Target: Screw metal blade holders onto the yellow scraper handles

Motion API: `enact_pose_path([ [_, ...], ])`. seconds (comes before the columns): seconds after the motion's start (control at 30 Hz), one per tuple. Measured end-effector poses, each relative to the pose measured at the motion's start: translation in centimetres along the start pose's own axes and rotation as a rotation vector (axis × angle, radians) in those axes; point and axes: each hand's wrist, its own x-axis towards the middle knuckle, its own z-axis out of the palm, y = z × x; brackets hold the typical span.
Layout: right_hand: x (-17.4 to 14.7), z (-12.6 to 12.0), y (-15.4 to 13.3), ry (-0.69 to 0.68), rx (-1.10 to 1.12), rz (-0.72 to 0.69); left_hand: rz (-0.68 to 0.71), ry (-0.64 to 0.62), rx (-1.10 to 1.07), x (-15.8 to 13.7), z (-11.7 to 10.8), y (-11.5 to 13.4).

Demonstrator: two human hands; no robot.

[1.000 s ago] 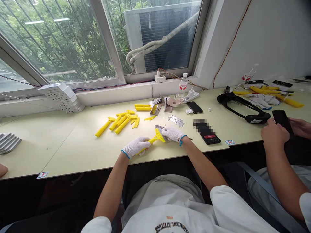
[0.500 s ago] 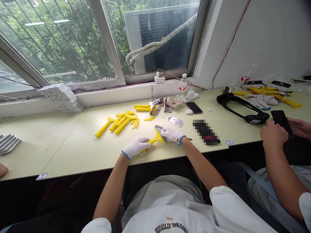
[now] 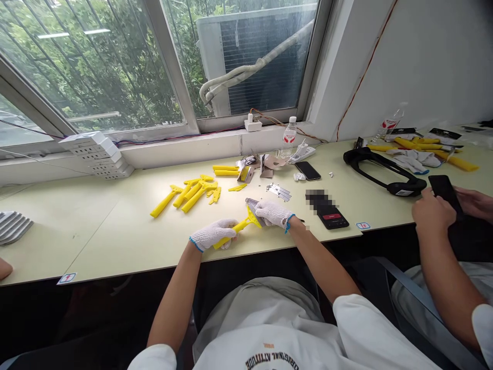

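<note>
Left glove changed most: left hand (image 3: pixel 211 235) slid a touch back toward the lower left, so more of the yellow scraper (image 3: pixel 242 224) handle showed below its fingers. Fingers were closed round the handle, no let-go. Right hand (image 3: pixel 274 213) hardly moved; it gripped a grey metal-looking piece (image 3: pixel 251 204), exact type unclear, right at the scraper's head. Contact point partly hidden by the glove.

Scraper sat just below mid-frame, tilted, head to the upper right, over the front edge of the table (image 3: pixel 127 231). My read: a grip adjustment, with work at the head not finished.

Nothing else shifted on the bench. Other yellow scrapers (image 3: pixel 194 199) lay left of centre, small yellow parts (image 3: pixel 216 196) just beside them; metal strips (image 3: pixel 281 192) lay right of centre, beyond the right glove. Black phone (image 3: pixel 334 220) lay farther right, untouched.
</note>
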Motion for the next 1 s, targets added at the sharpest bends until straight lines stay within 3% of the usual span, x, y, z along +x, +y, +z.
enact_pose_path([
  [0.2, 5.6, -1.0, -0.5, 0.006, -0.012, 0.079, 0.026, -0.093, -0.142, -0.4, 0.3, -0.1],
  [0.3, 5.3, -1.1, -1.5, 0.031, -0.087, 0.109, 0.038, -0.056, -0.217, 0.1, 1.4, -0.1],
  [0.4, -0.4, -0.9, -1.4, -0.012, -0.233, 0.14, 0.085, -0.034, -0.263, 1.0, 2.6, 0.0],
  [0.53, -12.4, -0.4, 2.2, -0.483, -0.501, 0.275, 0.128, 0.017, -0.238, 2.1, 3.5, -0.1],
  [0.57, -15.1, -0.3, 3.7, -0.568, -0.495, 0.241, 0.129, 0.033, -0.233, 2.2, 3.6, -0.1],
  [0.6, -17.4, -0.1, 5.3, -0.313, -0.349, 0.134, 0.127, 0.046, -0.23, 2.3, 3.6, -0.1],
  [0.67, -20.9, 0.1, 8.5, 0.358, 0.039, -0.265, 0.125, 0.072, -0.222, 2.4, 3.8, -0.2],
  [0.7, -22.1, 0.1, 9.8, 0.669, 0.185, -0.4, 0.123, 0.081, -0.213, 2.4, 3.8, -0.2],
  [0.73, -23.0, 0.2, 11.1, 0.878, 0.28, -0.464, 0.121, 0.09, -0.199, 2.4, 3.9, -0.2],
  [0.77, -23.8, 0.2, 12.1, 0.98, 0.328, -0.464, 0.118, 0.1, -0.182, 2.4, 4.0, -0.2],
  [0.8, -24.5, 0.2, 12.9, 0.977, 0.351, -0.43, 0.112, 0.109, -0.166, 2.4, 4.1, -0.1],
  [0.87, -25.7, 0.1, 14.3, 0.781, 0.41, -0.363, 0.112, 0.118, -0.152, 2.5, 4.4, 0.0],
  [0.93, -26.6, 0.2, 15.4, 0.668, 0.51, -0.436, 0.134, 0.116, -0.162, 2.5, 4.6, 0.1],
  [1.0, -27.4, 0.2, 16.2, 0.794, 0.588, -0.58, 0.156, 0.114, -0.17, 2.4, 4.7, 0.2],
])
